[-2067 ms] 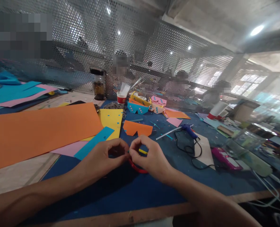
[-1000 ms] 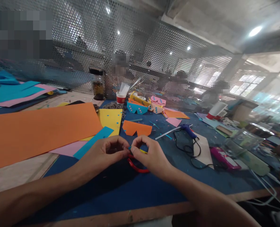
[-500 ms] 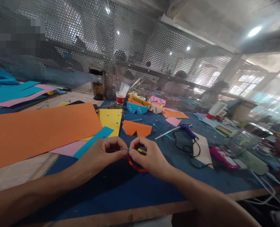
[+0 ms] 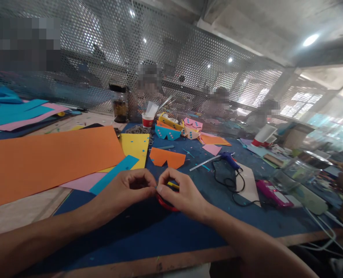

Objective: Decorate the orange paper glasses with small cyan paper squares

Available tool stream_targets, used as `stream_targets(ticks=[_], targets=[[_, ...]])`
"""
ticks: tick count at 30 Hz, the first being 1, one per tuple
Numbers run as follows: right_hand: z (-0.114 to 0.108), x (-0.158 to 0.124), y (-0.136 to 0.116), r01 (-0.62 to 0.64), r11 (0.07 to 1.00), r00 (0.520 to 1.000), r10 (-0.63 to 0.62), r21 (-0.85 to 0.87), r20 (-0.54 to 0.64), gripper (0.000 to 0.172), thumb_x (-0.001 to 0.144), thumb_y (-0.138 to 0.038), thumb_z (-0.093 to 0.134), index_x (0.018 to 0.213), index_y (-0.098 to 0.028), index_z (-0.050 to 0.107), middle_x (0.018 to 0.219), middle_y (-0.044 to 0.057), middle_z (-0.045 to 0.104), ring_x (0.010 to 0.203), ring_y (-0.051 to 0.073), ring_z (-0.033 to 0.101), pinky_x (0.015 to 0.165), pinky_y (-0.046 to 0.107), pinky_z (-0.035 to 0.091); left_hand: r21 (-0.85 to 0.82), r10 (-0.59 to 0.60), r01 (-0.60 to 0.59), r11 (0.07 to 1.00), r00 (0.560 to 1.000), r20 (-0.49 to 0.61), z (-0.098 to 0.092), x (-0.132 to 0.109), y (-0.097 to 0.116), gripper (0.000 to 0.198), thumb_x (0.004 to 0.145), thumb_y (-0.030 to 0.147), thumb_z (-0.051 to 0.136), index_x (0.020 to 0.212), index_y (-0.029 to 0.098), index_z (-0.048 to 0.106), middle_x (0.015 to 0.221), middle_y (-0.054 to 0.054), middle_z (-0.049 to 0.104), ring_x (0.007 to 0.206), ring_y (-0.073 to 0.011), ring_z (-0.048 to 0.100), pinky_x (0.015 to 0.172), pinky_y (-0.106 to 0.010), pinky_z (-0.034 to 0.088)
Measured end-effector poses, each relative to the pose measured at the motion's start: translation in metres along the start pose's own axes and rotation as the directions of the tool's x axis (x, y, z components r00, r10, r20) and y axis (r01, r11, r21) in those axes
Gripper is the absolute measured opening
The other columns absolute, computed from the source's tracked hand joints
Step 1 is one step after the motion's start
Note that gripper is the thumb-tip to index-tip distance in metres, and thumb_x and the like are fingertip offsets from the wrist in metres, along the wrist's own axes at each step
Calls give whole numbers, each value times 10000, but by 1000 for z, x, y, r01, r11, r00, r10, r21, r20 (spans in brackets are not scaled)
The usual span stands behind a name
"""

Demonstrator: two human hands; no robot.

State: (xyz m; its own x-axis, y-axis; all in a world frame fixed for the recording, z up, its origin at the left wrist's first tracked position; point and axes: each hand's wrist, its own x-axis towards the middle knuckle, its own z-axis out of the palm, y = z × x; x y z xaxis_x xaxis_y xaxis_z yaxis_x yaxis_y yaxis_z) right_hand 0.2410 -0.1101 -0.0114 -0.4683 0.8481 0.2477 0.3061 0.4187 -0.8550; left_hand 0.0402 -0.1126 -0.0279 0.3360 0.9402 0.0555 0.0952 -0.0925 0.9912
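My left hand (image 4: pixel 124 190) and my right hand (image 4: pixel 180 193) meet fingertip to fingertip over the blue mat (image 4: pixel 148 231). Both are closed in a pinch on a tiny blue-green bit that I cannot make out, right between them. A short yellow stick (image 4: pixel 173 185) shows inside the curl of my right fingers. Under my right hand lies a red ring-shaped handle (image 4: pixel 163 204), half hidden. An orange paper cut-out (image 4: pixel 167 157) lies just beyond my hands.
A large orange sheet (image 4: pixel 46 160), a yellow sheet (image 4: pixel 135 146) and a blue strip (image 4: pixel 115 173) lie to the left. A blue glue gun (image 4: pixel 231 159) with a black cord, a pink device (image 4: pixel 272 194) and paper crafts (image 4: pixel 171 129) lie to the right and behind. A perforated metal screen (image 4: pixel 189 77) backs the table.
My hands have stayed together at the same spot, fingers shifting slightly on the small piece. The view has barely moved.
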Motion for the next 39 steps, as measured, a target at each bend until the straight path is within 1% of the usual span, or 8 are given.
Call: stream_targets(ticks=[9,15,17,21,24,27,31,39], targets=[[-3,1,-1,-15,1000,1000,15,23,11,95,889,-262,607,826,-191,607,806,-20,633,785,132,593,741,247,451,-80,-8,10,997,1000,21,2,-3,6,219,785,411,802,772,206,728,766,-8,728,776,-184,664,754,-274,511],[-5,2,4,-1,998,998,-3,60,65,165,953,-340,602,891,-189,627,848,-11,653,807,135,610,750,246,463,-59,1,0,998,1000,26,-3,-1,3,219,812,404,779,725,210,725,713,1,718,728,-172,648,718,-258,500],[-7,3,7,39,999,998,-37,-24,56,172,992,-333,555,938,-194,640,889,0,672,845,143,624,779,255,467,-21,24,-24,999,1000,-2,-7,0,3,204,812,386,771,718,210,727,706,-3,714,726,-177,646,717,-264,497],[-16,7,18,49,906,999,-35,-420,41,43,935,-222,624,965,-201,646,946,26,676,868,167,612,784,290,432,-18,36,-38,999,997,-65,-14,2,4,136,823,326,743,747,214,733,733,-13,723,758,-190,660,746,-279,500],[-23,8,24,23,825,993,46,-564,108,175,894,-329,719,966,-194,635,956,41,660,839,180,593,741,297,405,-83,21,-28,996,997,-78,-15,3,4,108,834,300,744,762,220,736,749,-12,734,772,-174,666,752,-262,490],[-27,7,26,44,790,986,63,-612,153,268,892,-422,729,990,-191,634,987,53,650,866,193,590,755,305,397,-125,8,-17,992,997,-73,-15,4,5,110,843,293,747,761,220,738,752,-11,736,770,-159,661,755,-252,485],[-28,6,24,52,776,980,80,-628,180,294,843,-396,777,1012,-194,647,1012,52,650,887,199,595,763,304,395,-155,20,-34,987,995,-96,-17,4,12,131,829,313,764,756,208,734,754,-17,729,772,-165,656,754,-263,491],[-29,4,19,-41,766,991,112,-642,70,240,787,-345,762,937,-197,647,923,46,691,787,194,604,685,300,362,-100,81,-109,989,965,-250,-39,1,27,166,847,346,762,758,209,733,749,-3,704,745,-151,626,708,-253,478]])
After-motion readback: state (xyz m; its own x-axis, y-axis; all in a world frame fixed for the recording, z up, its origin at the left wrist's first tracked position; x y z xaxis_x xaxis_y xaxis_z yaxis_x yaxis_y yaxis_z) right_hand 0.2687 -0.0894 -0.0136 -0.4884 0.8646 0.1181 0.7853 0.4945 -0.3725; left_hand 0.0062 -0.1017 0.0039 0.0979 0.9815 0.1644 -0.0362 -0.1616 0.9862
